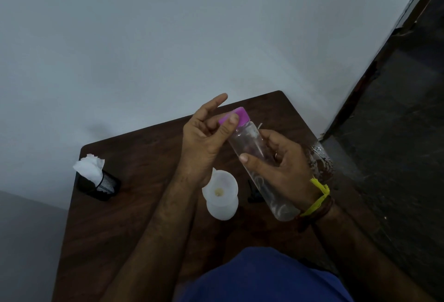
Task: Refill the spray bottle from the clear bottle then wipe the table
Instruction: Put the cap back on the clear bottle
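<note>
Holding the clear bottle (254, 155) in our right hand (283, 164), left hand (206, 138) pinching its purple cap (236, 116); pouring and wiping the table (134, 205) remain.

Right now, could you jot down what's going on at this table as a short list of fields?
held item: clear bottle, tilted, above the table
cap: purple cap, on the bottle
right hand: grips the bottle's body
left hand: thumb and a finger on the cap, other fingers spread
below the hands: white funnel in a frosted white container
left corner: black mesh holder with white tissues
refill: not yet begun
</note>
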